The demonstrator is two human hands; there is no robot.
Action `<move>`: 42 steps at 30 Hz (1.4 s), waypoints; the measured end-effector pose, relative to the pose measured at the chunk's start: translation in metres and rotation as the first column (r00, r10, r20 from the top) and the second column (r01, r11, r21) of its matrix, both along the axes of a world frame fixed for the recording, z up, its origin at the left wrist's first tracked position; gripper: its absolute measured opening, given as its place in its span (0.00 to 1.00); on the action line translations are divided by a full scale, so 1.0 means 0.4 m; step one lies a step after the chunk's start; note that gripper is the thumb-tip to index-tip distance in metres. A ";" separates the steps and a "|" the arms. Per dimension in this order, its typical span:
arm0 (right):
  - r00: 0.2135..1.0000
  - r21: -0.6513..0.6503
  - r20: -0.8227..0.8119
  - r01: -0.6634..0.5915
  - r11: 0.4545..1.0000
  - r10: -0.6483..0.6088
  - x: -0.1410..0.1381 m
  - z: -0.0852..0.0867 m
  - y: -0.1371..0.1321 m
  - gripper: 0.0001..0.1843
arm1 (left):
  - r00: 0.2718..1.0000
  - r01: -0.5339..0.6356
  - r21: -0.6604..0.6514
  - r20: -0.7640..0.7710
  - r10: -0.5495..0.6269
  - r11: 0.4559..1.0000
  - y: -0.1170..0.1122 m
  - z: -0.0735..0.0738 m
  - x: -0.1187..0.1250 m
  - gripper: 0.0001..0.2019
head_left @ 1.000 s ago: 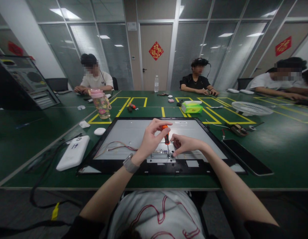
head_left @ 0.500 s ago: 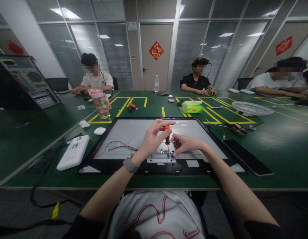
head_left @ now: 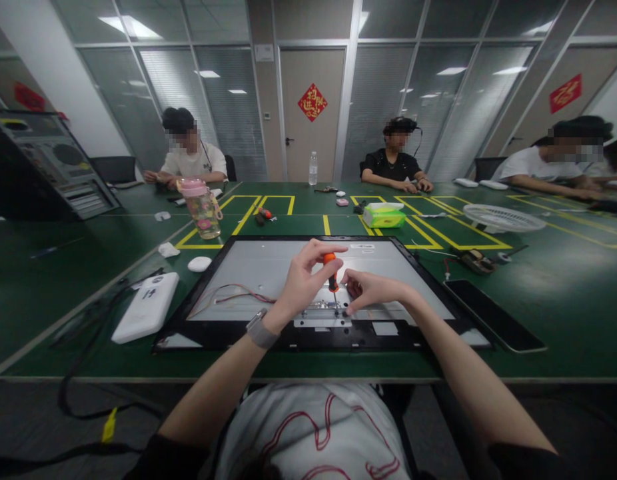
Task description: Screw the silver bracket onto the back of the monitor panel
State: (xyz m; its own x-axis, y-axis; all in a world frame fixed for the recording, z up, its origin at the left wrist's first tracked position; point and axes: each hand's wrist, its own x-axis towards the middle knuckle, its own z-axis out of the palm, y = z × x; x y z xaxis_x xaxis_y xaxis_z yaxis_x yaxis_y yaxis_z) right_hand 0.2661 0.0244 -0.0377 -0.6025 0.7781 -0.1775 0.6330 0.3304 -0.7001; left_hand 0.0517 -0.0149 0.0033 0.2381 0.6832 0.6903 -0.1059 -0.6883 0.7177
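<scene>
A screwdriver (head_left: 332, 280) with an orange and black handle stands nearly upright, leaning slightly, its tip down at a metal bracket (head_left: 316, 322) on the back of a flat display panel (head_left: 248, 261). My left hand (head_left: 311, 270) grips its handle from above, thumb and fingers around the top. Just right of the shaft is my right hand (head_left: 371, 290), fingers curled, thumb and index apart, the thumb low by the bracket's right end. Whether that thumb touches the bracket I cannot tell. Thin coloured wires (head_left: 238, 290) run over the panel's left part.
A white power bank (head_left: 146, 308) with cables lies left of the panel, a phone (head_left: 493, 315) to its right. Beyond are a pink-lidded bottle (head_left: 201, 208), a green tissue pack (head_left: 384, 215) and a white fan grille (head_left: 503, 218). Several people sit across the table.
The screwdriver's handle leans a little further left. Both hands keep almost the same place on the panel. The view has shifted very slightly.
</scene>
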 end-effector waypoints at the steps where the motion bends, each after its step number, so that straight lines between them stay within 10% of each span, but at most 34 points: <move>1: 1.000 0.001 0.000 0.001 1.000 -0.001 -0.001 0.000 0.000 0.36 | 0.999 -0.032 0.024 -0.008 0.033 0.999 0.000 0.000 -0.001 0.09; 42: 0.999 0.007 -0.039 -0.019 1.000 0.019 0.002 -0.014 0.008 0.37 | 0.999 -0.045 -0.002 0.012 0.045 0.999 0.001 -0.009 0.005 0.10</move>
State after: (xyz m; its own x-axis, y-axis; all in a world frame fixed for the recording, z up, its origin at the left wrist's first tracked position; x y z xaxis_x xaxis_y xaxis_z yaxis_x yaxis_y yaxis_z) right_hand 0.2668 0.0275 -0.0434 -0.6237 0.7674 -0.1489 0.5990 0.3467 -0.7218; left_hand 0.0536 -0.0145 -0.0001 0.1989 0.6943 0.6916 -0.0832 -0.6912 0.7178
